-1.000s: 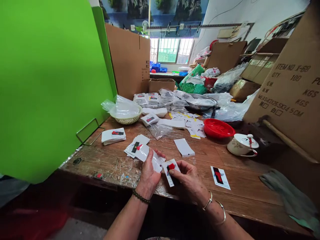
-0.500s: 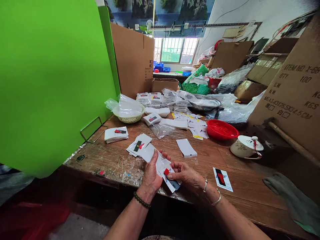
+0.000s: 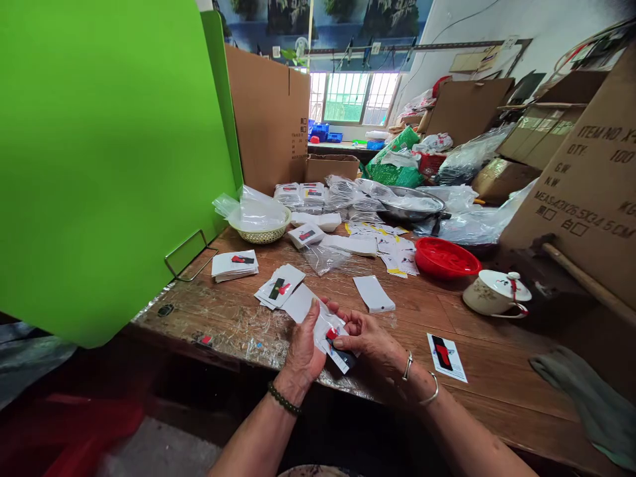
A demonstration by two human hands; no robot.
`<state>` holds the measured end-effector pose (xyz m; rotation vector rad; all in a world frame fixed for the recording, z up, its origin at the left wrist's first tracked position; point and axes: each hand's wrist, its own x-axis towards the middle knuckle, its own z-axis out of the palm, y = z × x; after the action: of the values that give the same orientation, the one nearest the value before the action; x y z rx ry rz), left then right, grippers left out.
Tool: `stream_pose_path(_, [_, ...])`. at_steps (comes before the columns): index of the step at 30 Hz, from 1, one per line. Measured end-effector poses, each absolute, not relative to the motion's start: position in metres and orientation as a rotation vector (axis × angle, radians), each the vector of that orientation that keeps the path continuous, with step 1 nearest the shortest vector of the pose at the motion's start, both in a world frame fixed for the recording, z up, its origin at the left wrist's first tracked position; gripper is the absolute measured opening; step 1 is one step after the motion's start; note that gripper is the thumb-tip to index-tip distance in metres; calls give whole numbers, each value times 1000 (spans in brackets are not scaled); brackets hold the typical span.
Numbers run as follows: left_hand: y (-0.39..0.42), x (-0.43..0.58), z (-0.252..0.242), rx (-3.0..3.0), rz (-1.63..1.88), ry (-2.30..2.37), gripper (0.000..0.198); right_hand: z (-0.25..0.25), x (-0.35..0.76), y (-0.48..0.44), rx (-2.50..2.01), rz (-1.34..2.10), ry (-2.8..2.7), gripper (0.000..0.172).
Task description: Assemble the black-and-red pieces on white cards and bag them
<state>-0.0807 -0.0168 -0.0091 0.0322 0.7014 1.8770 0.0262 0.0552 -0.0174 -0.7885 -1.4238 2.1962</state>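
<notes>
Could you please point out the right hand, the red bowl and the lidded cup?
Right hand [image 3: 370, 339]: head view, on the back of the hand.
Red bowl [image 3: 443, 272]: head view, on its near outer wall.
Lidded cup [image 3: 481, 300]: head view, on its body below the lid.

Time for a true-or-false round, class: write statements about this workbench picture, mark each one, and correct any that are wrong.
1. The right hand grips a small white card with a red-and-black piece. True.
2. The dark beaded bracelet is on the right wrist. False: it is on the wrist of the left hand.
3. The white lidded ceramic mug sits inside the round red plastic bowl. False: it stands beside the bowl, on the brown wooden table.
4. The round cream perforated basket is right of the bowl. False: it is to the left.
5. A lone white card with red and black on it lies right of the right hand. True.
</notes>
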Motion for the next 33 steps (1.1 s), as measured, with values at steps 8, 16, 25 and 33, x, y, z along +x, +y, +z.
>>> stream_pose_path(8, [-18, -77, -15, -5, 1848, 617, 26, -28, 30, 54, -855, 2082, -1445, 62])
stream_pose_path(16, [-18, -76, -19, 3, 1825, 539, 26, -30, 30, 63, -837, 2029, -1461, 60])
stream_pose_path(25, [-17, -67, -26, -68, 1891, 624, 17, -32, 25, 57, -874, 1965, -1409, 59])
stream_pose_path(33, [-19, -73, -22, -126, 1833, 486, 28, -30, 31, 63, -817, 2014, -1372, 53])
